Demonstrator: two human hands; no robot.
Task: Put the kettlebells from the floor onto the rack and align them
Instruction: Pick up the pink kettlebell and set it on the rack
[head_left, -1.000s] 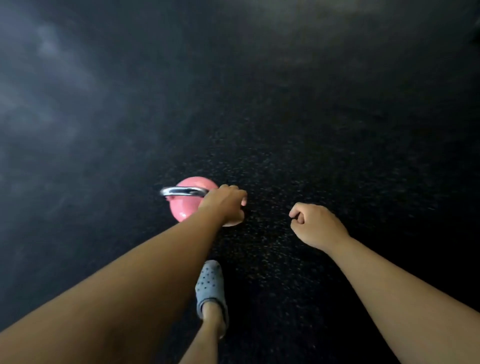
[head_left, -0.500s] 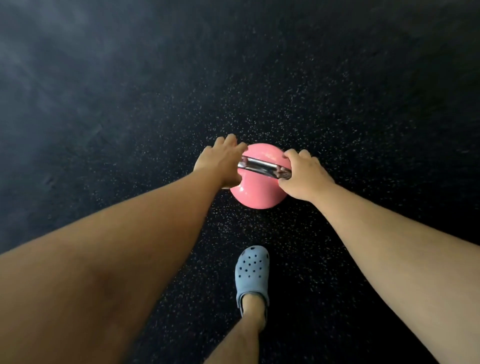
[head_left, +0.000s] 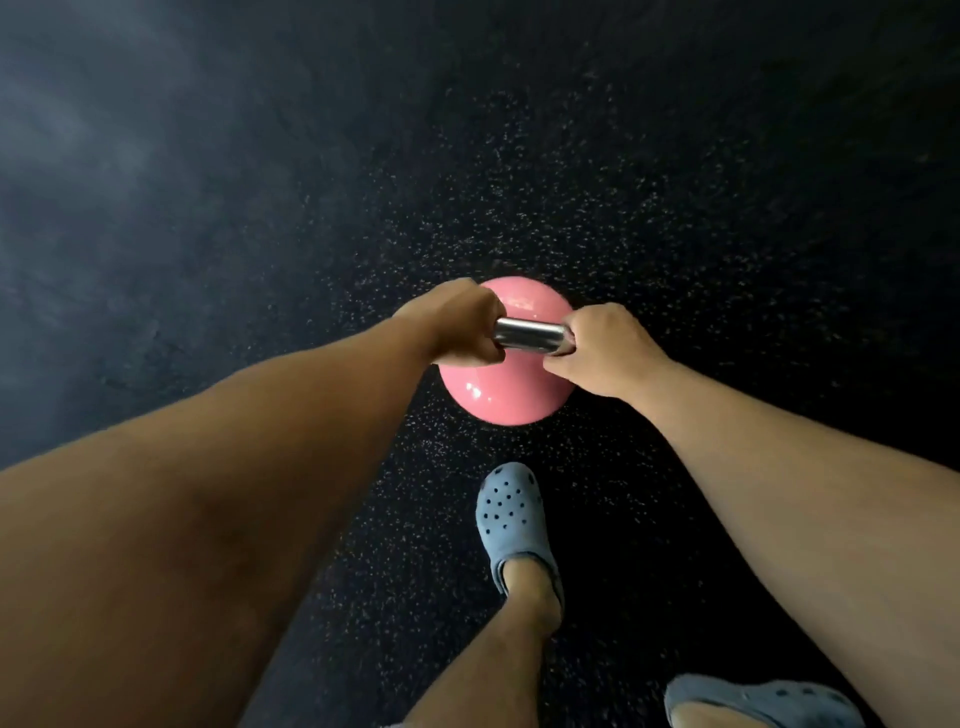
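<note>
Both hands, left (head_left: 457, 325) and right (head_left: 602, 348), clenched around pink kettlebell's (head_left: 506, 389) steel handle (head_left: 530, 335) above dark speckled floor (head_left: 675, 208).

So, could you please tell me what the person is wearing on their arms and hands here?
Nothing shows on either arm: both forearms are bare, with no sleeves in view. The left hand and right hand have no gloves, and no watch or bracelet shows at either wrist.

Kettlebell (head_left: 506, 387) handle ends hidden inside left hand (head_left: 452, 325) & right hand (head_left: 602, 353). Second clog (head_left: 763, 701) cut off at frame bottom right. Floor (head_left: 156, 182) blurred upper left.
</note>
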